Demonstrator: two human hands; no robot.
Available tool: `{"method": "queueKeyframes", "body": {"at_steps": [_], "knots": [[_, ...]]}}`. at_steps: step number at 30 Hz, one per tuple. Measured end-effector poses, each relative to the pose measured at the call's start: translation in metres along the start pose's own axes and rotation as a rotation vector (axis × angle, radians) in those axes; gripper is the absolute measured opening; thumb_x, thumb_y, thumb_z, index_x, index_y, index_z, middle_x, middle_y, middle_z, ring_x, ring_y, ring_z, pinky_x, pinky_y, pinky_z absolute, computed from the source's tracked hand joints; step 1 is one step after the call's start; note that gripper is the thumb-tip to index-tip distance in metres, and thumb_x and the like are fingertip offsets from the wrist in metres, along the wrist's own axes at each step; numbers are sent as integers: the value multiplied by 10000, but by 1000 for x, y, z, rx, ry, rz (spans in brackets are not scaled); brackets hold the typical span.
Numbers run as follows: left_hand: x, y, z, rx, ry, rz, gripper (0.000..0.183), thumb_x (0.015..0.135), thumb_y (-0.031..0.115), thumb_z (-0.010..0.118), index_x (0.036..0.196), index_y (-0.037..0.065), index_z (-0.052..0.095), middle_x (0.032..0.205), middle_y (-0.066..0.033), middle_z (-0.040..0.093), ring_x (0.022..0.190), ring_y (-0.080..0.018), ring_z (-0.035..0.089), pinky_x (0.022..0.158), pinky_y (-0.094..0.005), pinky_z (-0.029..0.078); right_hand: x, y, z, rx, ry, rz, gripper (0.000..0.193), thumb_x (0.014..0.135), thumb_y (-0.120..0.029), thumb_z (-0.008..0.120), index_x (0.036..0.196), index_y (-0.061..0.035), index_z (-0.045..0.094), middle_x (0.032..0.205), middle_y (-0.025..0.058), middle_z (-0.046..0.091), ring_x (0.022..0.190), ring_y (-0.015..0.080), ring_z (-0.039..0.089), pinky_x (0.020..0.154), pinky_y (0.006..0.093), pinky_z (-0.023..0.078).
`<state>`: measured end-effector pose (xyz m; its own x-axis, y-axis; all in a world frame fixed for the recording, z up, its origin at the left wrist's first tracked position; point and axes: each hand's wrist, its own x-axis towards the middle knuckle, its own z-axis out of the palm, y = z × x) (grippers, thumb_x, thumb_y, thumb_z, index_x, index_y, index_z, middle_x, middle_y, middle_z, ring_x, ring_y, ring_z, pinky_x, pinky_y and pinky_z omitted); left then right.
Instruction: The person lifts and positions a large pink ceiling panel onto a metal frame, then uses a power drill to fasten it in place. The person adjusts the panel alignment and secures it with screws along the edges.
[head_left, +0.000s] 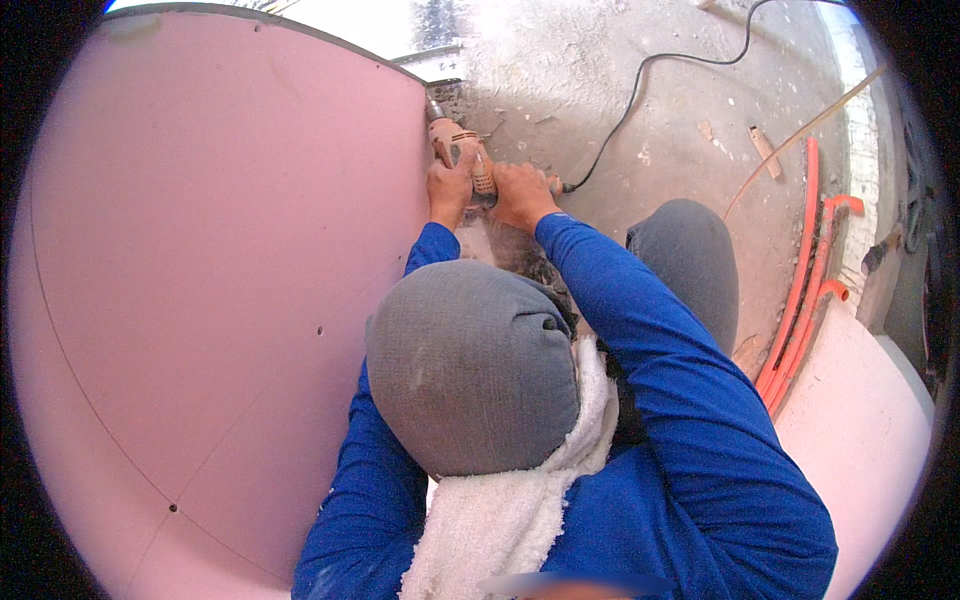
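A dusty orange corded power drill (482,178) is held in both of my hands. My left hand (450,187) wraps round its front body, close to the board's edge. Behind it, my right hand (524,196) is closed on the rear grip, where the black cord (612,130) comes out. The drill's nose (434,110) points away from me, at the low far corner of a large pink board (230,220). Whether its tip touches anything is too small to tell. Several small dark screw spots and thin drawn lines mark the board.
My bent grey-clad knees (470,370) rise between my arms. A white towel (500,530) hangs at my front. The cord runs over a rough, dusty concrete floor (670,130). Red-orange pipes (800,290), a wood scrap (765,150) and a thin stick (820,115) lie at right.
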<state>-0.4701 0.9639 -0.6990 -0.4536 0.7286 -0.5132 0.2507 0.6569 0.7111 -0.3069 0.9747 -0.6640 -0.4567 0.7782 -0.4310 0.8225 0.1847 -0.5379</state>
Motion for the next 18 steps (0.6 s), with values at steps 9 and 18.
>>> {"method": "queueKeyframes", "body": {"at_steps": [9,18], "knots": [[8,-5,4,77,31,-34,741,865,605,746,1114,-91,687,1013,-222,732,853,-296,741,727,-440,596,3,4,2,9,-13,-13,423,720,-254,804,1068,-59,664,1101,175,719,1070,406,656,921,526,526],[-3,19,2,252,79,33,786,860,636,723,1096,-113,690,1050,-308,720,995,-416,718,847,-473,549,2,5,-9,19,-1,-30,413,720,-320,818,1016,-60,695,1045,200,738,1016,404,699,899,525,548]]}}
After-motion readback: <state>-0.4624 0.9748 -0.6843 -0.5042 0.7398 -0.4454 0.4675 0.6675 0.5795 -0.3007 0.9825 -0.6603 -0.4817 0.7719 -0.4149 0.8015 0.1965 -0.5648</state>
